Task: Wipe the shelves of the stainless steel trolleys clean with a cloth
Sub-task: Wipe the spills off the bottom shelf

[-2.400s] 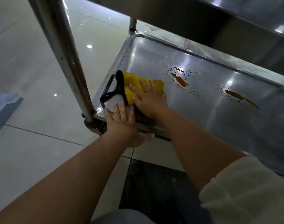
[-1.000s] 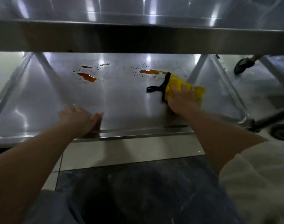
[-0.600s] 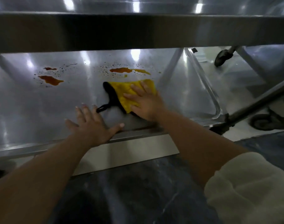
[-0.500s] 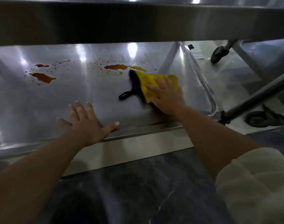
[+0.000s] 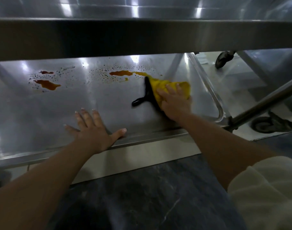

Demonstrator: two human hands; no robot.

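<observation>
The right hand (image 5: 175,102) pressed a yellow cloth (image 5: 171,87) with a black loop (image 5: 142,99) flat on the trolley's lower shelf (image 5: 108,103), fingers straight and slightly spread, near the shelf's right end. The cloth's far tip touched an orange-brown spill (image 5: 123,73); a second spill (image 5: 47,84) lay well apart to the left. The left hand (image 5: 93,130) rested flat, fingers splayed wide, on the shelf by its front rim (image 5: 150,135). No writing could be read
</observation>
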